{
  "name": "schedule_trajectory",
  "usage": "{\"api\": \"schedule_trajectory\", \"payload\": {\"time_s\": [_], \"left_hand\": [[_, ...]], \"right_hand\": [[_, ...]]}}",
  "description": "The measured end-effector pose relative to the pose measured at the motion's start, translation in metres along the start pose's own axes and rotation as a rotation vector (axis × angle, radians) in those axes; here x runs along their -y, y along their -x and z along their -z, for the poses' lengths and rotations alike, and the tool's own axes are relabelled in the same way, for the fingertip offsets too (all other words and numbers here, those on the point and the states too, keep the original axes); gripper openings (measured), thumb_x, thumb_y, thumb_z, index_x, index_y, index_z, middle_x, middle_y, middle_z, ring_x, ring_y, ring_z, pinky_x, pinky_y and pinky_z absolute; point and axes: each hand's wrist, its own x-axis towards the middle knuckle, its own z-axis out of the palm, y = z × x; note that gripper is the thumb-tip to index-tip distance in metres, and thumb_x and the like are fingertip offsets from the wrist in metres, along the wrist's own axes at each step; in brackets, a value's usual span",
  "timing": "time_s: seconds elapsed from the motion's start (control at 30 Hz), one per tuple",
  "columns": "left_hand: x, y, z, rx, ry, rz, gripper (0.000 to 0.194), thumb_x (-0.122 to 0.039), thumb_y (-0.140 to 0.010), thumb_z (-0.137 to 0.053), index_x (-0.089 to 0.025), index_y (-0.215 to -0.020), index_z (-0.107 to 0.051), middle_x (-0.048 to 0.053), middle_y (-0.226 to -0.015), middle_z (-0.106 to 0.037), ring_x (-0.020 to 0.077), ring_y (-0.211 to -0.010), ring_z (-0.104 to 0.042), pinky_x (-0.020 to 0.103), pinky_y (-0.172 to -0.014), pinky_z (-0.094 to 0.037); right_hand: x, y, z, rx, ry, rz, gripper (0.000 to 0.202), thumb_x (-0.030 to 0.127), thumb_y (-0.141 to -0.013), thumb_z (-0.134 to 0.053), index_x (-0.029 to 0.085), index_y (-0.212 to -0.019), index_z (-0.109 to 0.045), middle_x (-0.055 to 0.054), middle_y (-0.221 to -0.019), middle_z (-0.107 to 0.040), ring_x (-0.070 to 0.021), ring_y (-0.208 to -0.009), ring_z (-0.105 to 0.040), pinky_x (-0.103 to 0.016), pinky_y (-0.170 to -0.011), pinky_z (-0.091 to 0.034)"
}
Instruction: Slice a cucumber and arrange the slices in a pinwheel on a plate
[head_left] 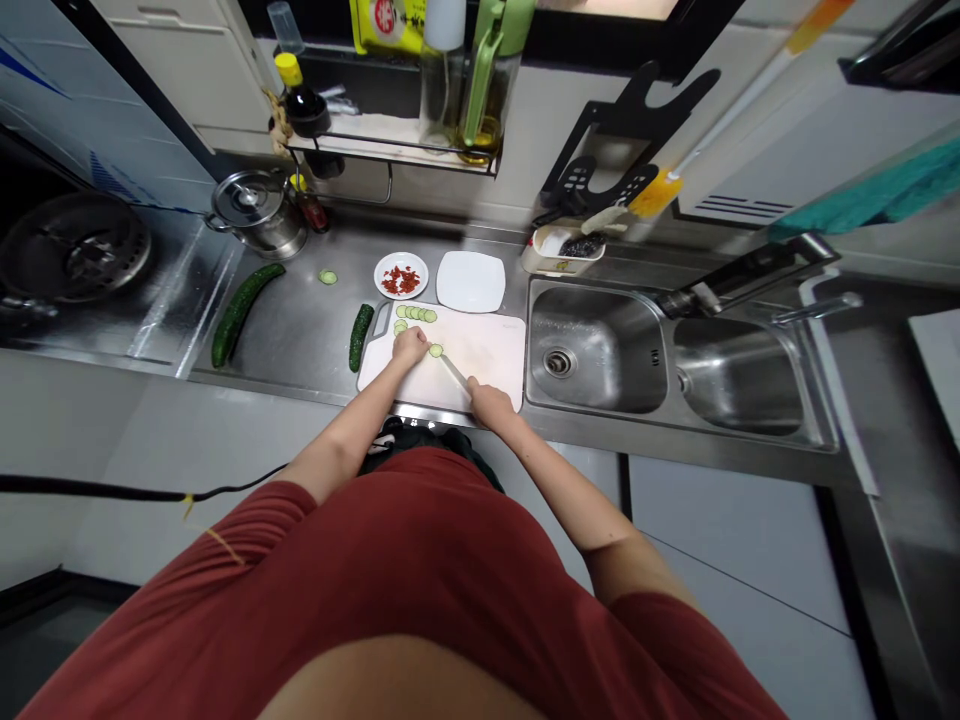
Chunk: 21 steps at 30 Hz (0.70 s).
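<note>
My right hand is wrapped round the handle of a knife, whose blade points up and left across the white cutting board. A round cucumber slice lies at the blade's tip. Just left of that slice, my left hand is closed with its fingers together; what they hold, if anything, is hidden. A row of cucumber slices lies along the board's far edge, with more slices beside my left hand. Against the board's left side rests a piece of cucumber.
Behind the board stand a plate of chopped red pieces and a square white plate. Farther left are a whole cucumber, a lone slice and a lidded steel pot. A double sink borders the board's right.
</note>
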Motion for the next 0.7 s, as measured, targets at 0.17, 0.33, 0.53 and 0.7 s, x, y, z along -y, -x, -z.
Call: {"api": "schedule_trajectory", "payload": {"time_s": [0.17,0.33,0.53,0.7], "left_hand": [[0.000,0.000,0.000,-0.004,0.003,-0.003,0.010,-0.028,-0.076,-0.067,-0.020,-0.081,-0.062,0.004,-0.091,-0.068,0.0187,-0.088,-0.061,0.028,-0.078,-0.044],[0.002,-0.003,-0.003,-0.010,-0.001,-0.004,0.009,-0.028,-0.075,-0.067,-0.021,-0.079,-0.061,0.004,-0.089,-0.068,0.0193,-0.087,-0.062,0.028,-0.077,-0.044],[0.003,-0.005,-0.005,-0.013,0.000,0.000,0.011,-0.030,-0.076,-0.068,-0.021,-0.079,-0.062,0.004,-0.089,-0.068,0.0192,-0.089,-0.062,0.028,-0.079,-0.044],[0.003,-0.005,-0.005,-0.002,0.003,0.010,0.012,-0.030,-0.076,-0.069,-0.021,-0.081,-0.062,0.004,-0.090,-0.068,0.0190,-0.089,-0.062,0.028,-0.079,-0.044]], "right_hand": [[0.005,-0.011,0.001,-0.039,-0.017,0.019,0.034,0.009,-0.090,-0.037,0.016,-0.123,-0.040,-0.015,-0.104,-0.067,-0.0259,-0.097,-0.065,-0.034,-0.078,-0.049],[0.010,-0.020,0.005,-0.050,-0.018,0.017,0.033,0.008,-0.091,-0.036,0.016,-0.122,-0.041,-0.016,-0.107,-0.066,-0.0247,-0.098,-0.065,-0.034,-0.079,-0.049],[0.013,-0.022,0.011,-0.060,-0.002,0.021,0.032,0.008,-0.093,-0.033,0.016,-0.122,-0.042,-0.016,-0.107,-0.066,-0.0244,-0.099,-0.065,-0.034,-0.080,-0.049],[0.016,-0.021,0.014,-0.070,0.022,0.019,0.034,0.007,-0.093,-0.030,0.016,-0.124,-0.042,-0.016,-0.109,-0.066,-0.0239,-0.101,-0.065,-0.033,-0.082,-0.049]]}}
